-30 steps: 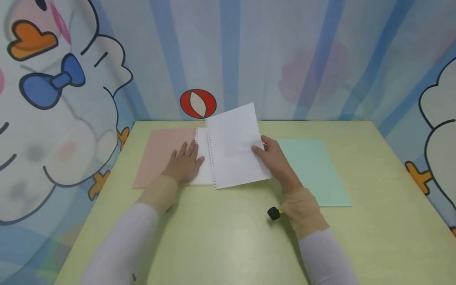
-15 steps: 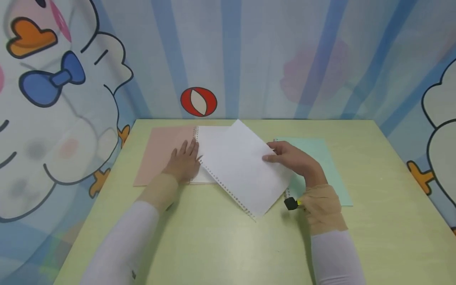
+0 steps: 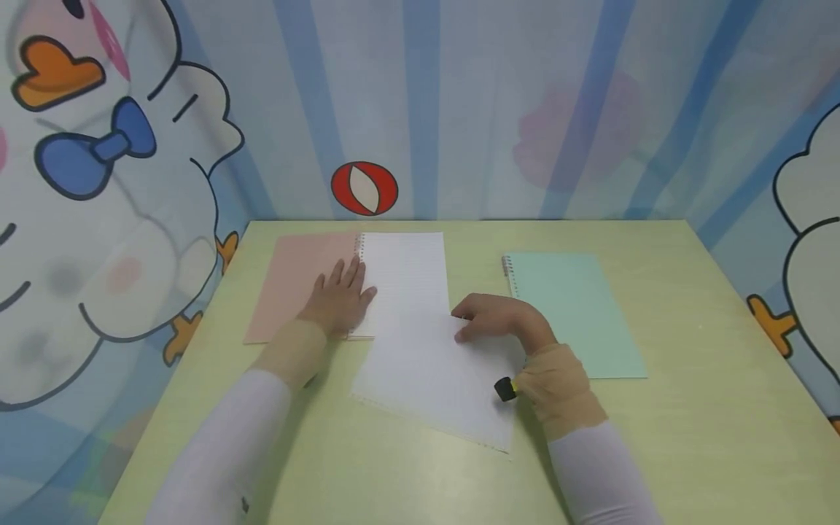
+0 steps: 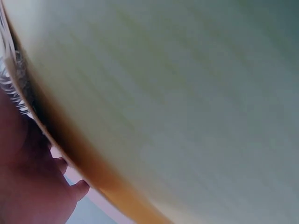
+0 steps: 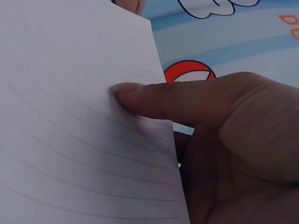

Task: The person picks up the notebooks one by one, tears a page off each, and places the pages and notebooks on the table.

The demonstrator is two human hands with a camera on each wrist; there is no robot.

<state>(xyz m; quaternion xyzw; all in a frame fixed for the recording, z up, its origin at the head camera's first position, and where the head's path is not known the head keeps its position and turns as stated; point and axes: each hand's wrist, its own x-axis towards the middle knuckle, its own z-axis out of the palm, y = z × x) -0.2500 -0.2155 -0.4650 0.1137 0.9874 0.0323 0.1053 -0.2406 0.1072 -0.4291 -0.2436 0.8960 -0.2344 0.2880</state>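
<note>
A spiral notebook (image 3: 407, 270) lies open at the back left, its pink cover (image 3: 298, 270) folded out to the left and a lined white page showing. Across the cover and the coil my left hand (image 3: 336, 300) rests flat with fingers spread. My right hand (image 3: 495, 321) pinches a loose sheet of lined paper (image 3: 433, 386) by its far edge, thumb on top. The sheet's torn, perforated edge faces the front, and its far part overlaps the notebook page. In the right wrist view the thumb (image 5: 145, 99) presses on the ruled paper, the other fingers behind it.
A closed mint green spiral notebook (image 3: 577, 313) lies to the right, just beyond the right hand. The pale yellow table (image 3: 315, 467) ends at the back against a cartoon-printed curtain (image 3: 485, 109).
My right hand has brought the sheet down toward the front and turned it, so its perforated edge went from the left to the front. The left hand has stayed put.
</note>
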